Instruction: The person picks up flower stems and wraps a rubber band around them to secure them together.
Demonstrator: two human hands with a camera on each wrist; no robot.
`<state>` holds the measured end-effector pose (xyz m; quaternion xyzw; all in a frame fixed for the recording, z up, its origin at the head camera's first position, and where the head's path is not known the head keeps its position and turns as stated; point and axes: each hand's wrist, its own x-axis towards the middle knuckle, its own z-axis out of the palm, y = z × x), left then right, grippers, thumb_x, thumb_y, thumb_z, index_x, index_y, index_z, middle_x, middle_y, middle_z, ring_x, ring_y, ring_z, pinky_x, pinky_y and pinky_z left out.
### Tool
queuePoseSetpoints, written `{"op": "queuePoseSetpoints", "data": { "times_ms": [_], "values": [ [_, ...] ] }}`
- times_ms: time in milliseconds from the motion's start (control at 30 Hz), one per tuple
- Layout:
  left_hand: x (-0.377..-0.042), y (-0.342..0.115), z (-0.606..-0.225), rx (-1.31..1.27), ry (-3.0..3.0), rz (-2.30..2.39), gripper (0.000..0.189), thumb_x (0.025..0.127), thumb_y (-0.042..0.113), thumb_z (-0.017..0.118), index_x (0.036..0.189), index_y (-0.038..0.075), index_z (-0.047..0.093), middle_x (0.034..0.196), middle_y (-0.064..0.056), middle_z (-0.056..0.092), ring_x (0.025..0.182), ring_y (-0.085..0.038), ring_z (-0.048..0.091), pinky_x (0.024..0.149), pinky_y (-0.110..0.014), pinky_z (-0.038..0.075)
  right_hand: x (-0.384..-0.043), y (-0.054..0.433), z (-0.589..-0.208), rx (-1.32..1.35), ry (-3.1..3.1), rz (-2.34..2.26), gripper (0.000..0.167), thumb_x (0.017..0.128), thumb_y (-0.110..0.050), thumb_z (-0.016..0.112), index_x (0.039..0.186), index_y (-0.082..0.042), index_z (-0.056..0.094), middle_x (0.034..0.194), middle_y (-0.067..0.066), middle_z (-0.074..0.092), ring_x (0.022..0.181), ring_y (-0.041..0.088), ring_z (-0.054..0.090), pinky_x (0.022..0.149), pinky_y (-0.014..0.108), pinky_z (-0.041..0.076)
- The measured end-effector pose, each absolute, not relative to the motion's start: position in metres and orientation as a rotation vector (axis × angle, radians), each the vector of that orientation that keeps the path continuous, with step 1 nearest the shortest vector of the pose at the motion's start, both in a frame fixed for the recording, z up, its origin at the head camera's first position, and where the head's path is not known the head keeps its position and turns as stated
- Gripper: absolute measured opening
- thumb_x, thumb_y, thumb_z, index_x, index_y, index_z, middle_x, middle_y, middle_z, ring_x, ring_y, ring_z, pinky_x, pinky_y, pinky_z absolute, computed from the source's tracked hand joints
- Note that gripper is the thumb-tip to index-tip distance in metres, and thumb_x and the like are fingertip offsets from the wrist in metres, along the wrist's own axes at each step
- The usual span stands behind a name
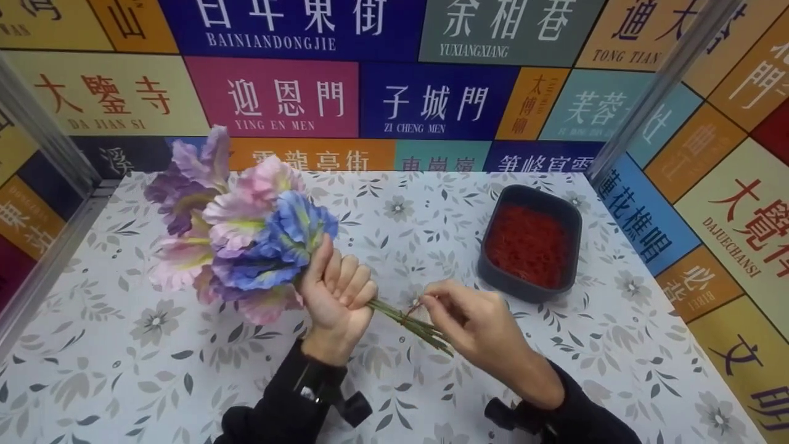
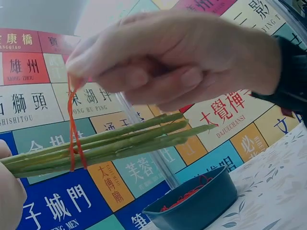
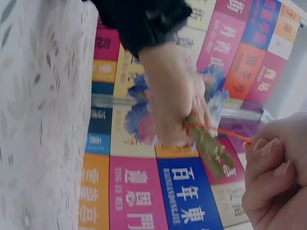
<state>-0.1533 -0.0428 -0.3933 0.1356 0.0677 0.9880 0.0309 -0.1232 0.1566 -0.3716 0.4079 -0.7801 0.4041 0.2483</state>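
Observation:
In the head view my left hand (image 1: 338,290) grips a bunch of artificial flowers (image 1: 246,228) round its stems, just below the blue, pink and purple blooms. The green stems (image 2: 129,141) stick out past that hand toward the right. A red rubber band (image 2: 72,120) loops round them and is stretched away from the bundle. My right hand (image 1: 471,317) pinches the band's far end between thumb and fingertips. Seen from the right wrist, the cut stem ends (image 3: 211,148) point toward the camera, and the band runs taut to my right fingertips (image 3: 259,148).
A dark grey tub (image 1: 487,271) full of red rubber bands (image 1: 530,243) stands at the right of the table. The white tabletop (image 1: 154,382) has a leaf and flower print. Panels with coloured sign lettering (image 1: 271,95) rise at the back and sides.

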Motion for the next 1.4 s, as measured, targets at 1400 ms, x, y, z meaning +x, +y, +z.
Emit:
{"op": "queuePoseSetpoints", "data": {
  "times_ms": [1400],
  "values": [
    [-0.15, -0.045, -0.387, 0.638, -0.196, 2.77, 0.056, 0.109, 0.031, 0.039, 0.058, 0.018, 0.021, 0.05, 0.007, 0.019, 0.042, -0.006, 0.016, 0.04, -0.018, 0.016, -0.139, 0.127, -0.422, 1.226, -2.165, 0.824, 0.013, 0.081, -0.003, 0.068, 0.087, -0.013, 0.063, 0.061, -0.008, 0.054, 0.048, 0.001, 0.047, 0.042, 0.011, 0.037]
  ]
}}
